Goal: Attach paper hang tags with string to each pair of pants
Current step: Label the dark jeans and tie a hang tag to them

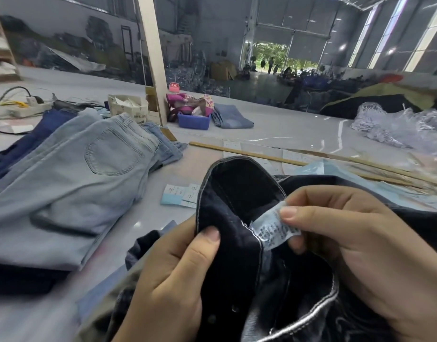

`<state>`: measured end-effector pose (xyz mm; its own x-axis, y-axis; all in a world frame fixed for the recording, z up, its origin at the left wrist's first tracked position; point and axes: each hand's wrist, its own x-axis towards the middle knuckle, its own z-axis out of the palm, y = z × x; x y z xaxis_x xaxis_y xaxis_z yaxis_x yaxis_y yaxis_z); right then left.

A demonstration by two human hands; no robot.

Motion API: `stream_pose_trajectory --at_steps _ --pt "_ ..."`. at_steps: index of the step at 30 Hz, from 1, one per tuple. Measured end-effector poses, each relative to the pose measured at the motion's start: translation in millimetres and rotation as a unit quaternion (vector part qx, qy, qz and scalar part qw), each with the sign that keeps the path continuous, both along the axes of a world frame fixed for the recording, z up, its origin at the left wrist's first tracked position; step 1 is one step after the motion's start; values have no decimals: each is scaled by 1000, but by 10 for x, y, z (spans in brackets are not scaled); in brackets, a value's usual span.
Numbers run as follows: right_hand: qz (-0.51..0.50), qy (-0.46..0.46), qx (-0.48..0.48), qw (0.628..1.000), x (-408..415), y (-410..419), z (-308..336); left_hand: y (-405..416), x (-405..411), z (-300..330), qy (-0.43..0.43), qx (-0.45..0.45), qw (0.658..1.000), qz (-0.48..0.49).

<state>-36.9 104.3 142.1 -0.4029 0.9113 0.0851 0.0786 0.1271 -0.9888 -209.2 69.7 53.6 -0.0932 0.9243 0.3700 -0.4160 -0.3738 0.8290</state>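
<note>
The dark pants (234, 243) are being held up at the waistband, turned so the inside is showing. The left hand (170, 275) is gripping the waistband edge, thumb on the inner face and fingers curled behind the cloth. Just beside it, the right hand (355, 245) is pinching the sewn-in care label (271, 229) between thumb and forefinger, drawing it out flat from the seam; its print is too blurred to read. Beyond the grip and slightly to its left, a few paper hang tags (180, 196), white with a light blue band, are lying on the table (274, 134). Farther to the left, a stack of light blue jeans (77, 178) is lying folded, back pocket up, over darker garments. Beyond the grip, thin wooden sticks (262, 154) are lying across the table. Well beyond those, a blue plastic bin (193, 122) is standing beside a post, and crumpled clear plastic bags (395, 127) are lying off to the far right.
</note>
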Motion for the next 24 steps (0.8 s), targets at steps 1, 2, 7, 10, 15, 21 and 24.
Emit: stream_pose_trajectory --at_steps 1,2,7,10,15,21,24 --pt "6 12 -8 1000 7 2 0 -5 -5 2 -1 -2 1000 2" --pt "10 22 -16 1000 15 5 -2 -9 -8 3 -3 -4 1000 1" --pt "26 45 -20 998 20 13 -3 -5 -26 13 -11 -19 1000 9" --pt "39 41 -10 998 27 11 -1 -16 -34 11 -10 -22 1000 5" --pt "56 21 3 998 35 -7 17 -34 -33 10 -10 -39 999 22" --pt "66 37 1 997 34 -6 -2 -43 -26 12 -5 -43 999 28" --pt "72 28 11 997 29 -4 -8 -42 -30 10 15 -44 998 29"
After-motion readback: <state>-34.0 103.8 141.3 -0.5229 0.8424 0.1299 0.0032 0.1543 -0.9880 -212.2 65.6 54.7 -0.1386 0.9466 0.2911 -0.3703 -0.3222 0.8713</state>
